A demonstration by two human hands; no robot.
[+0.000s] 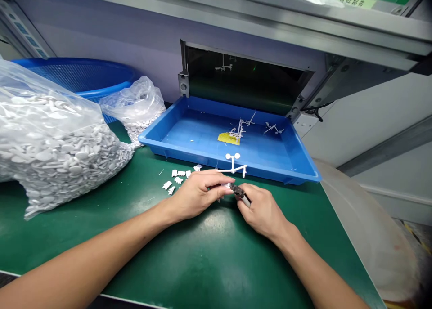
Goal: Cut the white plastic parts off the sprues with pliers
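Apparently mid-clipping, the right hand (264, 208) grips the nippers (241, 194), their tip beside the left hand (199, 193), which pinches the sprue (232, 170), so the next move likely calls for a steady squeeze.

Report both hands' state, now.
Left hand: closed, holding a white sprue.
Right hand: closed around the cutters.

The tray (182, 131) sits near the far right corner of the bench (209, 268), with scraps (239, 131) in it. Left of it is the small bag (140, 104), then the big bag (64, 147). Behind them stands the basket (110, 90). Bits (178, 180) lie before the tray, by the left hand (202, 190).
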